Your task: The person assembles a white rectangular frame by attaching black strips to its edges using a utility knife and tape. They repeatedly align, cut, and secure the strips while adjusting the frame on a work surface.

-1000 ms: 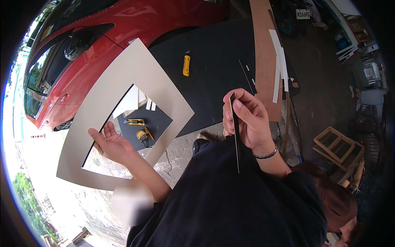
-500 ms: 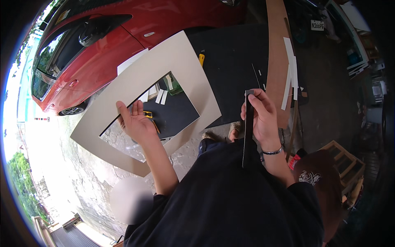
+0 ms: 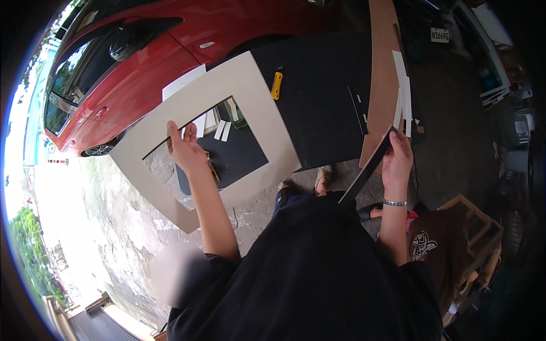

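My left hand [image 3: 186,152] reaches through the window of a large cream mat board frame [image 3: 256,85]. Its thumb and fingers grip the window's left edge, and the frame is held tilted above the left end of a black table. My right hand [image 3: 398,163] pinches one end of a narrow dark strip [image 3: 369,166], which slants down and left in front of my shirt. A yellow utility knife [image 3: 277,85] lies on the black table [image 3: 324,74], just past the frame's right side. Small white strips [image 3: 222,131] and a green container [image 3: 238,116] show through the window.
A red car [image 3: 142,74] stands beyond the table at the left. A long brown board [image 3: 382,74] and several white strips [image 3: 401,96] lie along the table's right side. Close at my right are a person in a brown shirt [image 3: 435,244] and a wooden crate [image 3: 480,227].
My right hand has moved right with the dark strip, which now slants instead of hanging nearly upright. The frame has dropped slightly, uncovering more of the utility knife.
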Demonstrator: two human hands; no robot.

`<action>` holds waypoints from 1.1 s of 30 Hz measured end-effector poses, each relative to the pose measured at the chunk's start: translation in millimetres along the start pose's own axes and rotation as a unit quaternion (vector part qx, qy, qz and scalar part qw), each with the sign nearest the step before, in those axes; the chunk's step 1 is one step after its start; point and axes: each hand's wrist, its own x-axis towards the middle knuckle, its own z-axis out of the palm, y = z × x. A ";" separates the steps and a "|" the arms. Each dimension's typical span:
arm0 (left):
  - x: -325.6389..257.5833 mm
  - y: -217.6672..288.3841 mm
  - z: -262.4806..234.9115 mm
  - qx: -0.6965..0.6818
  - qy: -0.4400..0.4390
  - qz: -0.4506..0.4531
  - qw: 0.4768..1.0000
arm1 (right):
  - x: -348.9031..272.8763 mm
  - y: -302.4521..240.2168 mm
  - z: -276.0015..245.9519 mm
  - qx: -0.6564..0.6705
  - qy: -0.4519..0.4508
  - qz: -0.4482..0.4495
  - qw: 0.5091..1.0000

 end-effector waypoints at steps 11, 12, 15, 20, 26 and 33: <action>180.0 -57.7 -103.0 0.041 0.025 -0.080 0.996 | 28.4 103.9 -127.8 -0.013 0.143 0.089 0.986; 195.9 -63.4 -113.5 0.040 0.033 -0.092 0.994 | 30.2 116.9 -128.9 -0.028 0.155 0.119 0.980; 238.9 -81.6 -153.2 0.031 0.067 -0.121 0.990 | 18.8 145.0 -115.2 0.003 0.138 0.139 0.981; 275.3 -114.1 -196.9 0.046 0.113 -0.169 0.978 | 2.4 154.7 -93.3 0.000 0.110 0.137 0.984; 287.2 -158.8 -221.1 0.071 0.106 -0.212 0.969 | -8.2 153.7 -83.4 -0.011 0.100 0.127 0.987; 311.0 -143.5 -232.3 0.070 0.033 -0.368 0.927 | -3.6 159.1 -53.6 -0.009 0.071 0.132 0.989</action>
